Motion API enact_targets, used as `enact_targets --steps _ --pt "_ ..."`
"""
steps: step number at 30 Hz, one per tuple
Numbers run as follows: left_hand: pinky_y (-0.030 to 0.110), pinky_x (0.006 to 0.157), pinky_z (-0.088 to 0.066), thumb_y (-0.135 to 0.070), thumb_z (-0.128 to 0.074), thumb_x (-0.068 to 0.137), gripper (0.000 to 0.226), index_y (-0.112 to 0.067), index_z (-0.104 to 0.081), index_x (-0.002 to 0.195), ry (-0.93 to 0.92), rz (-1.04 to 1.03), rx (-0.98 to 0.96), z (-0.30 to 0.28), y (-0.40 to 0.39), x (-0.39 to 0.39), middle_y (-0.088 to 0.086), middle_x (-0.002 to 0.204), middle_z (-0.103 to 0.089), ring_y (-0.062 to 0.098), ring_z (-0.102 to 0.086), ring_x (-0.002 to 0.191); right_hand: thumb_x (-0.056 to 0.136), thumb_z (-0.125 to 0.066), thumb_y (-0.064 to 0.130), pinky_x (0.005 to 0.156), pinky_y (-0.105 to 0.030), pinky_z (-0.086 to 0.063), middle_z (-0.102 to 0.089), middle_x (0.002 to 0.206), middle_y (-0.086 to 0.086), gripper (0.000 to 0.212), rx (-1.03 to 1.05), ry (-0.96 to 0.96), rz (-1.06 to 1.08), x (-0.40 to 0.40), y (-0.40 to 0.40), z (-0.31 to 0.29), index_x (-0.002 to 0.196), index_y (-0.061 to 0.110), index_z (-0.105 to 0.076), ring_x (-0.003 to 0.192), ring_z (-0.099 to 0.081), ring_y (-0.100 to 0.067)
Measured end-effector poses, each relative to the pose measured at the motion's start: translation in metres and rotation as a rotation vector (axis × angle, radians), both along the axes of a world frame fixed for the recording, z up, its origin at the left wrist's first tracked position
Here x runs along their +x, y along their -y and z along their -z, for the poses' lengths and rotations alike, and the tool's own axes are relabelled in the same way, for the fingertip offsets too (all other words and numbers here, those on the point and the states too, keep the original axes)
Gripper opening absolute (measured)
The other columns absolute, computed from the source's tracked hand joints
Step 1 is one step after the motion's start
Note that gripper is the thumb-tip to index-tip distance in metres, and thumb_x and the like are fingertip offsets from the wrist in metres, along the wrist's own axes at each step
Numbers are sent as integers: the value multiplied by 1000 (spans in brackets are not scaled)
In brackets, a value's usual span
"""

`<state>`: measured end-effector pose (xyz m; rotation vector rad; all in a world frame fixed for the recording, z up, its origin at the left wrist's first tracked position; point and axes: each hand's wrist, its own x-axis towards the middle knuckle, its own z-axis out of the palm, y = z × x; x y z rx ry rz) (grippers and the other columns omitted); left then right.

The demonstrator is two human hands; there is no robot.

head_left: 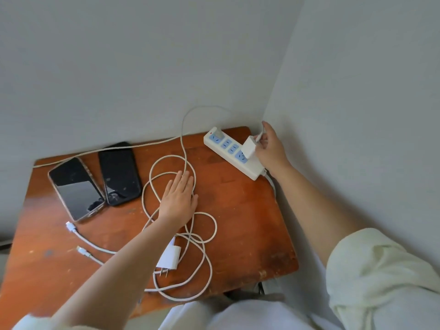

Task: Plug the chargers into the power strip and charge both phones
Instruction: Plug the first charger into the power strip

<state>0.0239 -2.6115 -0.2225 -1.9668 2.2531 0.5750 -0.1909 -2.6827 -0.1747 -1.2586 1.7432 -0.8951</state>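
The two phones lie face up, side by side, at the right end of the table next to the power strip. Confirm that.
Wrong on the side: the head view shows the two phones at the left end of the table, away from the power strip. They lie face up, side by side.

There is only one view, from the person's head, looking steeply down and forward at the wooden table (250, 210). It is close above the table, which fills the lower middle, with the wall corner (273, 91) behind.
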Motion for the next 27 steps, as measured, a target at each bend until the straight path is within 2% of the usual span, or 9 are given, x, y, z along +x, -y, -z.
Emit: enact_targets --steps 3,6,7,8,11,14,17,23,27 --pt "34 119 2 -30 -27 100 55 -13 -5 147 6 -4 8 3 6 0 4 159 2 18 8 146 92 -40 -5 96 -30 -45 -41 143 -9 58 9 -49 -16 0 6 2 143 19 -24 127 -44 -22" --pt "34 119 2 -32 -25 100 55 -13 -5 147 0 -7 25 7 11 0 3 159 1 18 8 146 90 -40 -7 67 -8 -45 -41 142 -9 60 19 -138 -37 2 10 2 143 17 -24 124 -46 -22" --pt "34 119 3 -33 -25 100 55 -12 -5 147 -5 -9 35 9 12 1 3 159 1 18 7 146 90 -41 -6 57 -6 -42 -41 142 -9 59 17 -190 -53 4 11 0 143 16 -24 123 -47 -22" --pt "34 119 3 -33 -25 100 55 -12 -5 147 -10 -10 44 11 12 1 4 159 1 18 8 146 90 -43 -5 57 -10 -43 -41 141 -11 58 6 -249 -76 5 11 -1 142 13 -25 123 -47 -24" --pt "33 118 4 -35 -23 100 56 -13 -4 147 -21 -20 52 15 11 2 3 159 1 17 8 146 88 -50 -2 83 -21 -39 -50 128 -17 48 -73 -451 -185 11 12 -5 134 4 -37 118 -47 -28" --pt "33 118 5 -35 -22 100 56 -13 -3 147 1 -7 34 16 13 1 3 159 2 17 9 146 86 -55 0 85 -33 -43 -57 116 -17 36 -102 -546 -221 15 12 -7 121 2 -47 108 -53 -29" --pt "34 118 6 -36 -22 100 57 -12 -1 147 40 35 0 14 16 -3 4 159 3 18 10 146 86 -58 4 90 -40 -44 -61 113 -17 35 -127 -643 -210 12 10 -10 119 1 -48 105 -56 -33" --pt "34 118 6 -37 -21 100 57 -12 -1 147 62 148 -30 12 20 -12 5 159 4 18 10 146 88 -59 11 87 -39 -45 -63 111 -16 33 -136 -730 -221 13 3 -11 118 2 -48 103 -58 -31" --pt "33 118 6 -37 -21 100 57 -12 -1 147 20 115 13 17 18 -8 4 159 4 17 10 146 89 -57 14 93 -37 -37 -62 115 -13 35 -114 -769 -191 15 2 -12 122 6 -47 106 -57 -30"
